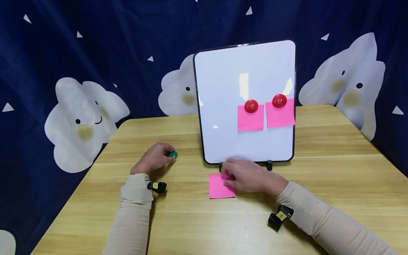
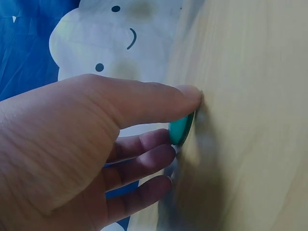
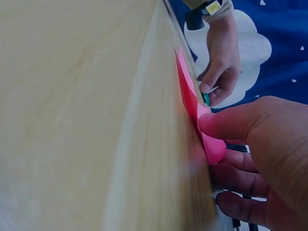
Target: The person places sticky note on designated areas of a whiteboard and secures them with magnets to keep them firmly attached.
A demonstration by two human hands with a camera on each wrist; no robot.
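In the head view my left hand [image 1: 155,156] pinches a round green magnet [image 1: 173,154] low over the table, left of the whiteboard. The left wrist view has the thumb on one side of the magnet [image 2: 180,130] and the fingers around its other side. Just in front of the board, my right hand [image 1: 247,176] pinches a pink sticky note [image 1: 220,187] by its right part. Seen from the right wrist, the sticky note [image 3: 190,91] bends up between thumb and fingers. The whiteboard [image 1: 223,78] stands upright on small black feet.
On the board two more sticky notes hang side by side, a left one [image 1: 250,122] and a right one [image 1: 280,117]. Red magnets, one left [image 1: 251,106] and one right [image 1: 279,101], hold them. Behind the wooden table [image 1: 191,226] hangs a dark blue cloud-print curtain [image 1: 111,46].
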